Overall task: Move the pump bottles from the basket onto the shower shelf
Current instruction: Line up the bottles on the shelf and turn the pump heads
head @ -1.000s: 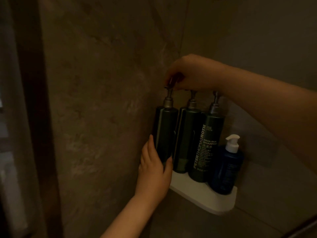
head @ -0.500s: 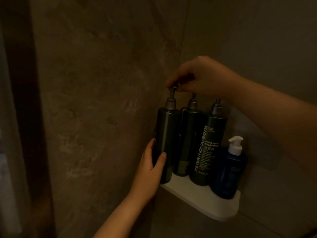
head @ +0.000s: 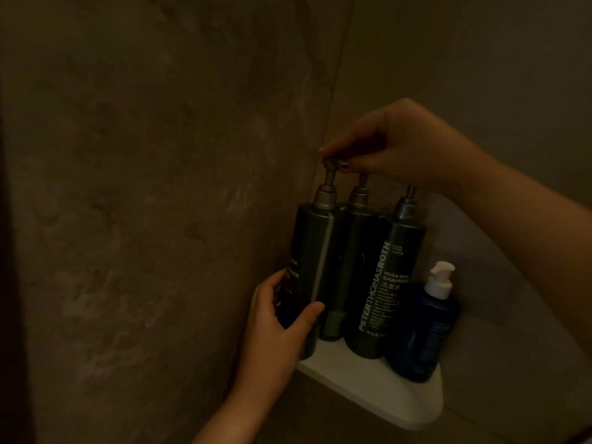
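Note:
Three tall dark green pump bottles stand upright in a row on the white corner shower shelf [head: 378, 389]. My left hand [head: 275, 328] wraps the lower body of the leftmost bottle [head: 312, 257], which stands at the shelf's left edge. My right hand [head: 397, 145] pinches that bottle's pump head from above. The middle bottle [head: 349, 261] and the lettered shampoo bottle [head: 390, 283] stand to its right, touching each other. The basket is out of view.
A smaller blue bottle [head: 426, 331] with a white pump sits at the shelf's right end. Brown stone walls meet in the corner [head: 339, 75] behind the shelf. The scene is dim.
The leftmost bottle's body has turned, so white lettering now shows on its left side. My left hand has shifted round it, and my right hand still holds the pump head.

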A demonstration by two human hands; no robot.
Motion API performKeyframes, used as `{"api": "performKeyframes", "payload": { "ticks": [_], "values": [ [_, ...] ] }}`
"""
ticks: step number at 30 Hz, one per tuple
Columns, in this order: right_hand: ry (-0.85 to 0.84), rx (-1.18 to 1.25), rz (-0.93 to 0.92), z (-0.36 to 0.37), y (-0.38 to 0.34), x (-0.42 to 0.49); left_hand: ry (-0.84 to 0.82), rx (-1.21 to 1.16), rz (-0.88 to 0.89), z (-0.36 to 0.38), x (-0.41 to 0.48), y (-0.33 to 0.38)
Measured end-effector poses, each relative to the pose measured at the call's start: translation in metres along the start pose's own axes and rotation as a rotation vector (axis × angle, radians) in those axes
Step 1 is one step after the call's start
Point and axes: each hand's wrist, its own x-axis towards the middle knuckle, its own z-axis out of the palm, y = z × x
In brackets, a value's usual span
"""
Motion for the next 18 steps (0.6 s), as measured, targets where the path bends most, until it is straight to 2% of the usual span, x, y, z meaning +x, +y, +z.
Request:
{"api": "performKeyframes", "payload": {
  "ticks": [8, 10, 14, 18],
  "values": [
    [-0.015, -0.076, 0.036, -0.002, -0.009, 0.002, 0.165, 0.086, 0.033, 0.015, -0.003, -0.001],
    [-0.014, -0.087, 0.039, -0.003, -0.009, 0.002, 0.136, 0.074, 0.037, 0.015, -0.005, -0.001],
    [-0.024, -0.073, 0.035, -0.004, -0.01, 0.001, -0.036, -0.053, -0.019, 0.007, -0.009, -0.002],
    [-0.023, -0.06, 0.05, -0.004, -0.012, 0.002, -0.123, -0.004, 0.018, 0.001, -0.01, -0.008]
  ]
}}
